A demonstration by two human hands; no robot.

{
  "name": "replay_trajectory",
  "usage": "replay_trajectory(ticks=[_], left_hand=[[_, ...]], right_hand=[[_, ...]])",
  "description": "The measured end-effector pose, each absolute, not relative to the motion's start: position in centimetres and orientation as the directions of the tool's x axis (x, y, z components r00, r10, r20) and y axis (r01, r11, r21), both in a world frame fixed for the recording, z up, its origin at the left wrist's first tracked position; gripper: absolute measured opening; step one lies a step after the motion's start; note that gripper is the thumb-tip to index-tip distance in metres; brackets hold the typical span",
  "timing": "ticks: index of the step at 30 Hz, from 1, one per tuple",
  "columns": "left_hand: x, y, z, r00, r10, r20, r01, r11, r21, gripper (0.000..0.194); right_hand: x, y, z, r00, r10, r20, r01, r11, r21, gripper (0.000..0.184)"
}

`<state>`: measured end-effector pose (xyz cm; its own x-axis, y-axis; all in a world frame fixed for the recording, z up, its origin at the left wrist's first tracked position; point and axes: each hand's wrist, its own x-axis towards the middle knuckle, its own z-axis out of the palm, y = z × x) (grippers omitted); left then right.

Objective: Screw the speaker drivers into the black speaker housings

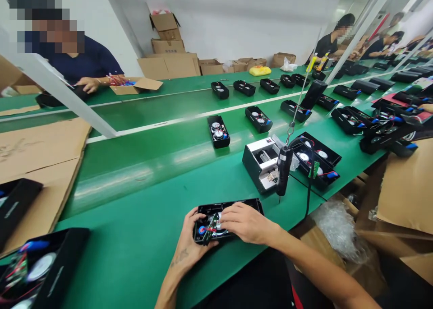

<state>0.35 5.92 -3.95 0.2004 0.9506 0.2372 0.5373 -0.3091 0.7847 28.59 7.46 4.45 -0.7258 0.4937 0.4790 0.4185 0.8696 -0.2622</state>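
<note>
An open black speaker housing (233, 208) lies at the near edge of the green bench, showing a green circuit board (212, 222), red wires and a blue part. My left hand (189, 243) grips its left end, fingers wrapped round the edge. My right hand (244, 221) rests over the middle of the housing, fingers curled down onto the inner parts; what they pinch is hidden.
A hanging electric screwdriver (283, 170) dangles just right of a white screw feeder box (262, 160). Several open black housings (218, 131) ride the green conveyor (152, 137). Cardboard sheets (40, 151) lie left, more housings (37, 268) near left. A person (79, 61) works across the belt.
</note>
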Motion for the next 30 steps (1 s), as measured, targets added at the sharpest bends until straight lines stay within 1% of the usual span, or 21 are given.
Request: replay_trajectory(ticks=[3, 5, 7, 11, 13, 14, 16, 18, 20, 21, 23, 25, 27, 30], left_hand=[[1.5, 2.6, -4.1, 0.111, 0.954, 0.277, 0.596, -0.287, 0.75, 0.069], [2.6, 0.5, -4.1, 0.046, 0.953, 0.298, 0.624, -0.261, 0.737, 0.062], [3.5, -1.0, -4.3, 0.005, 0.95, 0.313, 0.639, -0.244, 0.73, 0.056], [4.2, -2.3, -4.7, -0.01, 0.944, 0.331, 0.67, -0.239, 0.703, 0.043], [4.1, -2.4, -4.6, -0.001, 0.944, 0.331, 0.673, -0.244, 0.698, 0.043], [4.0, -2.3, -4.5, 0.012, 0.945, 0.325, 0.667, -0.25, 0.702, 0.046], [3.9, -2.2, -3.7, 0.049, 0.945, 0.323, 0.644, -0.277, 0.713, 0.06], [3.8, -2.1, -2.6, 0.077, 0.935, 0.345, 0.621, -0.316, 0.717, 0.074], [3.9, -2.2, -1.5, 0.09, 0.913, 0.398, 0.596, -0.369, 0.713, 0.077], [4.0, -2.2, -0.9, 0.092, 0.896, 0.435, 0.583, -0.403, 0.705, 0.076], [4.2, -2.3, 0.0, 0.109, 0.856, 0.505, 0.569, -0.47, 0.674, 0.073], [4.5, -2.2, 0.7, 0.172, 0.819, 0.548, 0.6, -0.529, 0.601, 0.067], [4.8, -2.1, 1.2, 0.286, 0.802, 0.524, 0.661, -0.561, 0.498, 0.057], [5.4, -1.8, 1.8, 0.427, 0.801, 0.419, 0.718, -0.582, 0.381, 0.038]], right_hand=[[27.1, 9.1, 5.1, -0.897, 0.354, 0.264, 0.314, 0.932, -0.182, 0.019], [27.0, 9.5, 5.7, -0.939, 0.274, 0.206, 0.243, 0.956, -0.167, 0.017], [27.2, 9.5, 6.0, -0.952, 0.232, 0.2, 0.2, 0.965, -0.169, 0.015], [27.2, 8.8, 5.7, -0.956, 0.172, 0.24, 0.137, 0.978, -0.154, 0.019], [27.1, 8.6, 5.3, -0.962, 0.136, 0.238, 0.112, 0.987, -0.112, 0.02], [27.1, 8.6, 5.2, -0.96, 0.137, 0.246, 0.116, 0.988, -0.097, 0.021], [27.7, 8.7, 5.0, -0.932, 0.188, 0.31, 0.156, 0.98, -0.126, 0.023], [28.8, 8.9, 5.2, -0.857, 0.321, 0.404, 0.24, 0.941, -0.24, 0.025], [30.1, 8.7, 5.7, -0.764, 0.47, 0.441, 0.32, 0.871, -0.373, 0.025], [30.7, 8.5, 6.2, -0.745, 0.515, 0.424, 0.345, 0.841, -0.417, 0.025], [31.7, 7.6, 7.1, -0.789, 0.521, 0.326, 0.366, 0.825, -0.431, 0.02], [32.1, 6.3, 8.0, -0.857, 0.485, 0.171, 0.398, 0.837, -0.376, 0.019], [32.1, 4.9, 8.4, -0.866, 0.499, 0.03, 0.466, 0.828, -0.312, 0.022], [31.4, 3.3, 8.1, -0.846, 0.53, -0.063, 0.525, 0.805, -0.278, 0.018]])
